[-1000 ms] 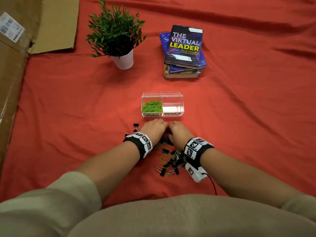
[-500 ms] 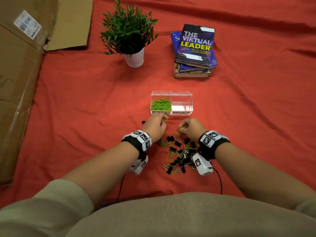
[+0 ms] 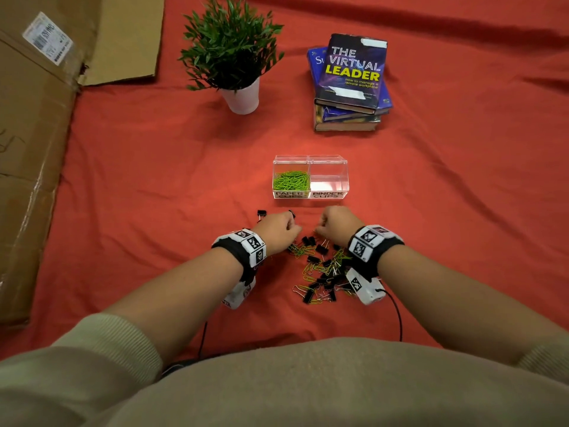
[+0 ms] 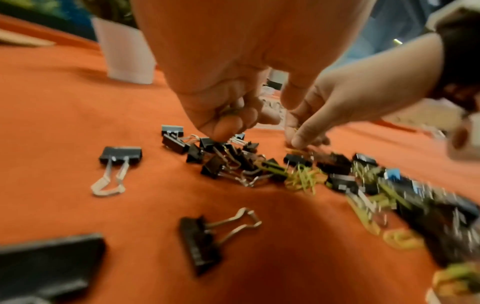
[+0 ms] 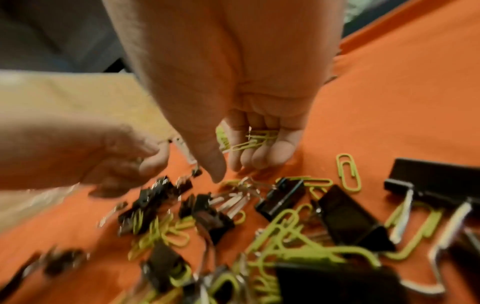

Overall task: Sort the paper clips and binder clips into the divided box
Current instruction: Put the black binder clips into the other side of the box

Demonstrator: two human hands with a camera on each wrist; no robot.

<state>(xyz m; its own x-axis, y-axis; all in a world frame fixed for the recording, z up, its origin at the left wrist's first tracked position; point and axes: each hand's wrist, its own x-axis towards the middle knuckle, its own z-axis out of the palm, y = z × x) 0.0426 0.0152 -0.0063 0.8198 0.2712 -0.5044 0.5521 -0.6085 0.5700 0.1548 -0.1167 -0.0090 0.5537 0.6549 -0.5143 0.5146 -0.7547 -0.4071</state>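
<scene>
paper clips and binder clips lie mixed in one loose pile (image 3: 320,269) on the red cloth, right in front of the person, with the divided box (image 3: 310,177) just beyond it.

starting at the left, a stray binder clip (image 3: 261,213) sits apart from the pile on the cloth. next to it the left hand (image 3: 278,232) hangs low over the pile's near-left edge, fingers curled in on something; the left wrist view shows metal wire loops inside the curl, so i'd guess it holds binder clips, though the blur keeps me from being sure.

across the pile, the right hand (image 3: 337,224) has its fingers curled round a small bunch of green paper clips (image 5: 249,139), thumb pointing down at the heap.

in the box, the left compartment, labelled for paper clips, already holds a green heap (image 3: 291,180); the right one (image 3: 329,177), labelled for binder clips, looks bare.

so this looks like the gathering step, both hands collecting by kind. plenty remains on the cloth.

the next move, as i see it, calls for carrying each handful forward over the right compartment and letting go there: green ones left, black ones right. the clips are tangled, so a black one could ride along with the green.
</scene>
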